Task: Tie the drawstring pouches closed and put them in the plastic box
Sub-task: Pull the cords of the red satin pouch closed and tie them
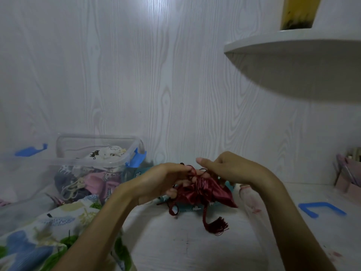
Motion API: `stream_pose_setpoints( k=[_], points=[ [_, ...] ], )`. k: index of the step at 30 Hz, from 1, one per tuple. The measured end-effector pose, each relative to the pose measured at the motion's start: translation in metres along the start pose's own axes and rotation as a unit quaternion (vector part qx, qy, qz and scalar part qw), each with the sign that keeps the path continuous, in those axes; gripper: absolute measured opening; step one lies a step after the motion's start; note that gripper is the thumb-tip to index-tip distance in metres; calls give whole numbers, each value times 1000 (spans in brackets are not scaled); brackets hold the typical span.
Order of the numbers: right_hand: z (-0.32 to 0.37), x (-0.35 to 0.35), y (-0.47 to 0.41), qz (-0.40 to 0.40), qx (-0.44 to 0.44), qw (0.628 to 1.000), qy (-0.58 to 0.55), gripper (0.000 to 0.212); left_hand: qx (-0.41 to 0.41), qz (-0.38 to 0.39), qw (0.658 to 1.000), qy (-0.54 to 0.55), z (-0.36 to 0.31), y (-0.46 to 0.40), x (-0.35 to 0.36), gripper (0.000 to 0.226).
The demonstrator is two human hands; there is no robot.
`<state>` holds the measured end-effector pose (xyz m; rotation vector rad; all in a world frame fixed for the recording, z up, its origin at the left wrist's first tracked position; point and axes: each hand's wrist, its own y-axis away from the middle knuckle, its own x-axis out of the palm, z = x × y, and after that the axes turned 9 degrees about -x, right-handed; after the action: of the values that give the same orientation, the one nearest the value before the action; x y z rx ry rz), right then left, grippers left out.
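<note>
A dark red satin drawstring pouch (207, 192) hangs just above the white table, held between both hands. My left hand (166, 182) grips the pouch's gathered neck and its red cord. My right hand (226, 169) pinches the cord at the top of the neck, thumb pointing left. A red tassel (215, 225) dangles from the cord down to the table. The clear plastic box (93, 165) stands at the left against the wall, with several patterned pouches inside. A teal patterned pouch (193, 207) lies under the red one.
The box's clear lid with a blue clip (29, 151) leans at the far left. A leaf-print cloth (48, 231) covers the near left. A blue clip (322, 209) lies on the table at right. A white shelf (293, 61) juts out overhead at right.
</note>
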<state>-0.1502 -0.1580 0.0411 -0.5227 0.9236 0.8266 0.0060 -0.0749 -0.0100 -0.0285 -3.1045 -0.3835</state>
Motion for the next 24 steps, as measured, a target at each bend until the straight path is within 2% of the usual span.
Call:
stream_pose_setpoints(
  k=[4, 7, 11, 13, 14, 15, 17, 19, 20, 21, 22, 24],
  points=[
    [0, 10, -6, 6, -8, 999, -36, 61, -11, -16, 1000, -9, 1, -2, 4, 31],
    [-3, 9, -6, -27, -47, 995, -88, 43, -2, -17, 999, -27, 1, -1, 4, 33],
    [-4, 13, -9, -69, -89, 989, -100, 22, -18, -37, 999, -27, 1, -1, 7, 32],
    [-4, 14, -14, -109, -86, 974, -180, 20, -16, -46, 999, -3, 2, -1, 7, 32],
    [-4, 12, -16, -110, -73, 951, -280, 21, -14, -53, 998, 25, 2, -1, 6, 32],
    [-4, 10, -16, -95, -63, 909, -401, 23, -7, -61, 997, 55, 2, -1, 5, 31],
    [-10, 2, -16, -71, -58, 802, -590, 25, 7, -75, 993, 89, -2, 2, 2, 28],
    [-20, -9, -14, -96, -59, 724, -681, 29, 9, -100, 991, 89, -4, 6, -2, 27],
    [-27, -15, -12, -123, -57, 711, -690, 30, 7, -115, 990, 81, -5, 7, -4, 28],
    [-34, -20, -10, -156, -49, 724, -670, 31, 6, -130, 989, 71, -6, 10, -5, 29],
    [-40, -23, -7, -193, -31, 764, -615, 29, 4, -142, 988, 60, -6, 13, -8, 29],
    [-49, -28, 0, -253, 45, 879, -400, 19, -2, -151, 988, 31, -8, 18, -13, 31]
  ],
)
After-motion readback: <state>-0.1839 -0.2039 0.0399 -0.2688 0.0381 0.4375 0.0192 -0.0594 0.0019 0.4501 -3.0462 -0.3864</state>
